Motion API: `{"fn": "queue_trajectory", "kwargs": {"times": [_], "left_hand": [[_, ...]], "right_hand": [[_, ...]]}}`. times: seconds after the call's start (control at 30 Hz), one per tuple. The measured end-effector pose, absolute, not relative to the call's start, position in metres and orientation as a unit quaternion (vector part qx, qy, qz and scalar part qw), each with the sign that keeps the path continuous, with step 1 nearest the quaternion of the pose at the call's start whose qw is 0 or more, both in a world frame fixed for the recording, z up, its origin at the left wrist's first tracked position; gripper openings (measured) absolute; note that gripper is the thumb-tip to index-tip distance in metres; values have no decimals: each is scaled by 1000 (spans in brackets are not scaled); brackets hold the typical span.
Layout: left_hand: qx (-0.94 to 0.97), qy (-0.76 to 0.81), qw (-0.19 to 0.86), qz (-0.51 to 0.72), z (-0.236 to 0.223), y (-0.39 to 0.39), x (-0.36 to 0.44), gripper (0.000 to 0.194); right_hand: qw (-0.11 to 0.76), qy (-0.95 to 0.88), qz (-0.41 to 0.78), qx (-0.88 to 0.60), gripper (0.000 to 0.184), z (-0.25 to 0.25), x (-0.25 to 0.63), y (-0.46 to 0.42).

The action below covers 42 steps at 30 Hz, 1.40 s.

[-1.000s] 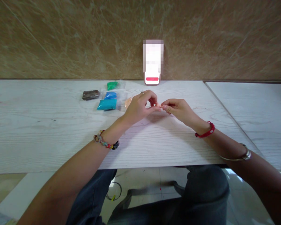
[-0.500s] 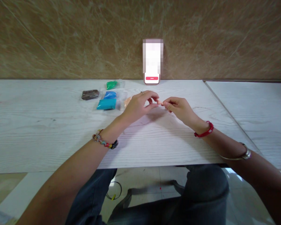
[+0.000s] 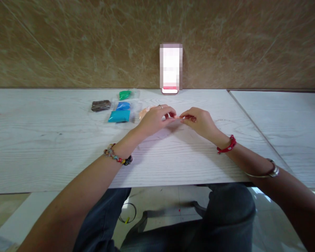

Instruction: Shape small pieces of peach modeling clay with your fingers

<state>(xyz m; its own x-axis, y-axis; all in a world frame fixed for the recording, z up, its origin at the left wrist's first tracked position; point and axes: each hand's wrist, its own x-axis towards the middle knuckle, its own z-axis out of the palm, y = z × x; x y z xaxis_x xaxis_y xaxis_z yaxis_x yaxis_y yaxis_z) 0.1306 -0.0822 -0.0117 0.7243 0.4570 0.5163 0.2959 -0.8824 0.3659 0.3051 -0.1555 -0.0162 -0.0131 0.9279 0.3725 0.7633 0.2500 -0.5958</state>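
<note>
Working from far away, I have both hands close together over the white table (image 3: pixel 173 161). A small peach lump (image 3: pixel 176 117) is between them, near the middle of my view. My left hand (image 3: pixel 155 119) has its thumb and fingertips nearly together, with the lump pinched at the tips. My right hand (image 3: pixel 199 120) is pinched small too, and its tips seem to have the other end. The lump is tiny, so I think that is why only fingertips hold it: a fist would hide and squash it. One hand at each end likely keeps it steady.

Off to the left, the brown packet (image 3: pixel 101 105), green packet (image 3: pixel 124 95), blue packet (image 3: pixel 123 106) and teal packet (image 3: pixel 119 116) lie near each other, perhaps to be easy to reach. A peach packet (image 3: pixel 143 112) is partly hidden by my left hand. The phone (image 3: pixel 169 91) seems to lean on the wall (image 3: pixel 94 45), maybe so no hand must hold it.
</note>
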Motion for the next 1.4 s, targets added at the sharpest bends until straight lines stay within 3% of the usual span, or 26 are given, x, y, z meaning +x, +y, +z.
{"fn": "queue_trajectory", "kwargs": {"times": [0.8,0.97,1.03,1.2,1.4], "left_hand": [[934,195,135,266,-14,-82,133,5],[932,196,141,270,-15,-82,133,4],[934,199,137,262,-15,-83,133,5],[938,209,125,249,-11,-86,134,5],[934,207,134,259,-11,-84,133,4]], "right_hand": [[329,-749,67,-571,7,-14,305,-158],[327,-748,45,-575,14,-13,306,-160],[314,-754,26,-576,9,-13,304,-161],[257,-775,-23,-577,18,-13,299,-162],[264,-767,-19,-585,14,-14,302,-162]]}}
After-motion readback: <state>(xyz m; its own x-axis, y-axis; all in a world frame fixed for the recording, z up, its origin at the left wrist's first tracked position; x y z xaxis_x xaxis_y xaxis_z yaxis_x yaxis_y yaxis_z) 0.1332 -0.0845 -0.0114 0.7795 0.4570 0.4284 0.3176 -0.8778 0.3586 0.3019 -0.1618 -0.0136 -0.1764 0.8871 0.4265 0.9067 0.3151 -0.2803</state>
